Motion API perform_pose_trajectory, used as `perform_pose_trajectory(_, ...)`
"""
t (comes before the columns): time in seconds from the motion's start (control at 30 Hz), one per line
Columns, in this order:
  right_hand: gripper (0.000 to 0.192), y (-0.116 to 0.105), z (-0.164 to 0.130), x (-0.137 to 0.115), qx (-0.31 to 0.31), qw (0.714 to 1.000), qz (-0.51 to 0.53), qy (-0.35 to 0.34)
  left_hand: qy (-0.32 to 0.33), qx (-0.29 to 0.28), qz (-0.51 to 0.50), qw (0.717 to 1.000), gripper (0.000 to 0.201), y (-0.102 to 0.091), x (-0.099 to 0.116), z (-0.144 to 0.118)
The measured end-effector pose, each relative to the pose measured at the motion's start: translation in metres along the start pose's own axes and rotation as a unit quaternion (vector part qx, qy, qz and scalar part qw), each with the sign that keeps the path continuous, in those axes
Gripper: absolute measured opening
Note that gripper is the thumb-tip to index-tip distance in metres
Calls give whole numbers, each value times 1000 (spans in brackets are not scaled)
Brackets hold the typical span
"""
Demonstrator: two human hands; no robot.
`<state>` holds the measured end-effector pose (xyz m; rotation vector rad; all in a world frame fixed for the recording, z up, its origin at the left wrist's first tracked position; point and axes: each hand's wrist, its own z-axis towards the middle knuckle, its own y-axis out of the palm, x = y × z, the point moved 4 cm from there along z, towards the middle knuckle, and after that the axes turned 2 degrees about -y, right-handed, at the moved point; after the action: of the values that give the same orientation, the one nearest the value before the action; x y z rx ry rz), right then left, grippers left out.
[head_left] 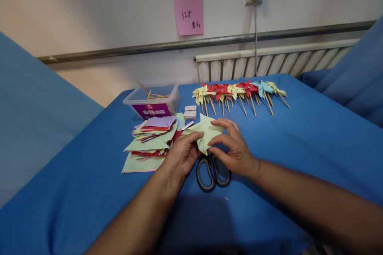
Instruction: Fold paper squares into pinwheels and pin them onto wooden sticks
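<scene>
Both hands hold a pale green paper pinwheel (211,132) with its corners folded inward. My left hand (186,152) grips it from the left, the thumb pressed on the paper near the middle and the other fingers underneath. With fingertips and thumb, my right hand (235,147) pinches the right-hand blades. Directly below the paper lie scissors (206,175), their dark handles toward me and their blades hidden. Close to the left hand is a stack of coloured paper sheets (152,137), in green, red, yellow and purple.
Finished pinwheels on sticks (221,89) lie in a row at the back right. A clear plastic box (173,101) with wooden sticks stands behind the paper stack, near two small white boxes (190,114). A blue cloth (269,143) covers the table; a wall and radiator (239,63) are behind.
</scene>
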<state>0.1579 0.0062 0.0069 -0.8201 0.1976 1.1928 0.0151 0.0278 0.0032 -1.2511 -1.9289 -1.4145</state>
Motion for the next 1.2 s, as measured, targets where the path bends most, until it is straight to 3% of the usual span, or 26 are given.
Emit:
perform_pose_trajectory(0.13, 1, -1, 2, 6, 23, 998, 39, 33, 4, 8, 14, 1000, 26, -2, -2, 0)
perform_pose_trajectory(0.43, 11, 2, 2, 20, 59, 992, 32, 111, 16, 12, 56, 998, 31, -1, -8, 1)
perform_pose_trajectory(0.87, 11, 2, 2, 26, 73, 987, 25, 141, 13, 12, 75, 997, 32, -4, -12, 5)
perform_pose_trajectory(1.2, 12, 4, 1, 23, 61, 991, 8, 122, -2, 14, 83, 996, 25, -5, -15, 4)
